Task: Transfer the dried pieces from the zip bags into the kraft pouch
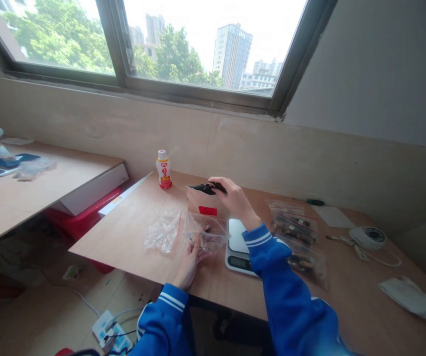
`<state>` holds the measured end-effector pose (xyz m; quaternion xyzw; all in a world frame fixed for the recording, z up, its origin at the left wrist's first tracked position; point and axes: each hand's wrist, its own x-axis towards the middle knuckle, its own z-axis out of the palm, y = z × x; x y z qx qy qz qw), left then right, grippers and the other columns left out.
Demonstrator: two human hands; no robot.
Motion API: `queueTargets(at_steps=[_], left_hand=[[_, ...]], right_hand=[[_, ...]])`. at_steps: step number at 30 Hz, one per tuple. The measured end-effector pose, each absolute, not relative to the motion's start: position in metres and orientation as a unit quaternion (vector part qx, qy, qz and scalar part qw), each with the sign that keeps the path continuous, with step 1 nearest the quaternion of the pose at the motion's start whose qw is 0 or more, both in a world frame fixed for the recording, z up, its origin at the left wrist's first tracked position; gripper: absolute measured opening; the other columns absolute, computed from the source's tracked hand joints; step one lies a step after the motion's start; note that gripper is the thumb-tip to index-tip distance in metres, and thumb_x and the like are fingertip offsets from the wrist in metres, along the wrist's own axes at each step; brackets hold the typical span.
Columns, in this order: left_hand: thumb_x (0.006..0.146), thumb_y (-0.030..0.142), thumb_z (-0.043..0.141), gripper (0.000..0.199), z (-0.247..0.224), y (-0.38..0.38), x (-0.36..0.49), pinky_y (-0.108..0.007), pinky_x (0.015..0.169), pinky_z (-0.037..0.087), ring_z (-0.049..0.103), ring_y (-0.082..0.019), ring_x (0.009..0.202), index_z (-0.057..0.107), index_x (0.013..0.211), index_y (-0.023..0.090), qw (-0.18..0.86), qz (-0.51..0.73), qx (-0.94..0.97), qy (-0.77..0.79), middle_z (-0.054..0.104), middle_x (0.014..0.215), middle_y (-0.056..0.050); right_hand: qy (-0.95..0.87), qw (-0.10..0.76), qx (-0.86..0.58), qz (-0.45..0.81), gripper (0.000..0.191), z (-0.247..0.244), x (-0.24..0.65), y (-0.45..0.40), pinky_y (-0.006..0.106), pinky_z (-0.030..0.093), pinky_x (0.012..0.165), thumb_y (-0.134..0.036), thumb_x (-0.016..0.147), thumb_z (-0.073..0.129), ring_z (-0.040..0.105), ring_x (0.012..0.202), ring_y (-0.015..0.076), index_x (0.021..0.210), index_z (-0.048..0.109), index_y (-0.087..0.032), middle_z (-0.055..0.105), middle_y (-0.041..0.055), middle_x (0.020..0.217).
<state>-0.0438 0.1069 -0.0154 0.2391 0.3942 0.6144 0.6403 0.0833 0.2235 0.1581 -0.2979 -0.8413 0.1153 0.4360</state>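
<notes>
Tan container: papery, open-topped, with a flat front wall (196, 200) and a red rectangular label (208, 211); it stood on the tabletop (123, 237) before me, near the wall.
Dark pieces: black to brown, irregular, some showing at the tan container's mouth (202, 187).
Right hand: mine (236, 199), over the container's mouth, fingers bent down and partly closed against a dark piece; I could not tell whether they had hold of it.
Left hand: mine (190, 261), palm turned inward, fingers closed on the clear zip bag's near edge.
Clear zip bag: thin, glossy film (216, 237), bulging open just in front of the container; a few small dark bits showed through it.
Loose plastic: crumpled, transparent bags (161, 231), one with a red seal line, left of the clear zip bag.
Scale: flat, pale, with a smooth square plate (237, 236) and a dark display, just right of the clear zip bag, partly behind my sleeve (272, 252).
Filled bags: clear, red-seamed, with dark lumpy contents (296, 227), in a row right of the scale.
Bottle: waisted, white and red, with a white cap (164, 170), upright at the back left.
Dome camera: rounded white shell with a coiled cable (368, 238), at the far right.
White cloth: soft-looking, folded, irregular (409, 297), near the right edge.
</notes>
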Motion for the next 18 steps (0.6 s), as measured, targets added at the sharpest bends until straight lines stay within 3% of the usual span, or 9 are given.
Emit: queueTargets(at_steps=[8, 18], left_hand=[[0.080, 0.047, 0.065, 0.054, -0.019, 0.107, -0.044, -0.039, 0.088, 0.053, 0.067, -0.020, 0.089, 0.055, 0.125, 0.019, 0.638, 0.621, 0.218, 0.400, 0.064, 0.116, -0.010], [0.082, 0.049, 0.062, 0.053, -0.023, 0.109, -0.046, -0.039, 0.088, 0.054, 0.067, -0.022, 0.095, 0.054, 0.126, 0.021, 0.649, 0.619, 0.219, 0.385, 0.065, 0.119, -0.012]], right_hand=[[-0.826, 0.471, -0.270, 0.155, 0.024, 0.147, 0.088, 0.227, 0.033, 0.049, 0.094, -0.021, 0.093, 0.045, 0.063, 0.103, 0.0174, 0.106, 0.064, -0.024, 0.068, 0.0040, 0.108], [-0.791, 0.505, -0.294, 0.182, 0.022, 0.148, 0.090, 0.226, 0.035, 0.051, 0.088, -0.018, 0.087, 0.049, 0.064, 0.097, 0.0194, 0.099, 0.067, -0.022, 0.071, 0.0041, 0.100]])
